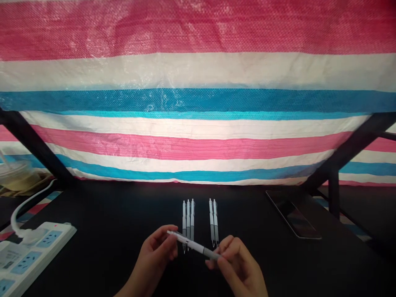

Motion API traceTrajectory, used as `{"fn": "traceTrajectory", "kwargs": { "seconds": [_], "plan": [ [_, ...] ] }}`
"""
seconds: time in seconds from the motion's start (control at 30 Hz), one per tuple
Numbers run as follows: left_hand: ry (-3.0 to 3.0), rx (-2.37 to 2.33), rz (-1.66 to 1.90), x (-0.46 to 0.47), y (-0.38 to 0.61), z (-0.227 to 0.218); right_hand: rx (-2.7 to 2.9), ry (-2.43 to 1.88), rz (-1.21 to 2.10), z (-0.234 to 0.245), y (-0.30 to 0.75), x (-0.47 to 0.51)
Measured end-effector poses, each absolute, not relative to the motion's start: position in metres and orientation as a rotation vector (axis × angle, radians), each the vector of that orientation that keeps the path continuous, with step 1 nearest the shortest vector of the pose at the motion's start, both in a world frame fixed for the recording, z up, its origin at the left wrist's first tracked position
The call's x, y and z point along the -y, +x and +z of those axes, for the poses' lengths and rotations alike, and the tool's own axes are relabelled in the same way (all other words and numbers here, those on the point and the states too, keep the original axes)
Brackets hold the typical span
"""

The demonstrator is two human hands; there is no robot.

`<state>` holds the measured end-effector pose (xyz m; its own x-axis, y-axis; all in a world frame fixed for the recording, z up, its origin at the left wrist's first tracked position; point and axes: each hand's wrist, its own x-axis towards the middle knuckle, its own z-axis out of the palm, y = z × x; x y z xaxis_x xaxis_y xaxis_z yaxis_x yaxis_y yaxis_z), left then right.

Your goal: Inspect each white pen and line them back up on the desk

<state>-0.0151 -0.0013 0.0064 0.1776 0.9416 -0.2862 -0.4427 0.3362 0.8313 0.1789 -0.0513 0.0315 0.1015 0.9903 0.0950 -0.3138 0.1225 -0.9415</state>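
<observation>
In the head view, a slim white retractable pen (192, 244) lay crosswise at lower centre, pinched at opposite ends by the fingertips of the left hand (156, 258) and the right hand (238, 266), both grips pressed closed on it. Just behind it, a row of three white pens (188, 216) and a row of two white pens (213, 218) lay on the black tabletop (123, 264). A slipping grip could have dropped the held pen onto those rows, knocking them out of line.
</observation>
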Motion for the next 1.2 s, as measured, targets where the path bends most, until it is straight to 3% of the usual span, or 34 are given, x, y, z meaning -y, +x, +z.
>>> {"fn": "traceTrajectory", "kwargs": {
  "seconds": [0.37, 0.57, 0.67, 0.97, 1.2],
  "plan": [
    [0.537, -0.89, 1.039, -0.004, -0.018, 0.013, 1.097, -0.972, 1.477, 0.008, 0.174, 0.053],
    [0.556, -0.904, 1.104, -0.001, -0.019, 0.011, 0.93, -1.021, 2.153, 0.004, 0.18, 0.048],
    [0.609, -0.932, 1.101, 0.0, -0.019, 0.009, 1.043, -1.078, 2.269, -0.004, 0.184, 0.047],
    [0.636, -0.958, 1.07, 0.003, -0.017, 0.003, 1.508, -1.515, 1.769, 0.012, 0.178, 0.046],
    [0.666, -0.981, 1.098, 0.005, -0.017, 0.0, 1.645, -1.625, 1.534, 0.011, 0.173, 0.05]
  ]
}}
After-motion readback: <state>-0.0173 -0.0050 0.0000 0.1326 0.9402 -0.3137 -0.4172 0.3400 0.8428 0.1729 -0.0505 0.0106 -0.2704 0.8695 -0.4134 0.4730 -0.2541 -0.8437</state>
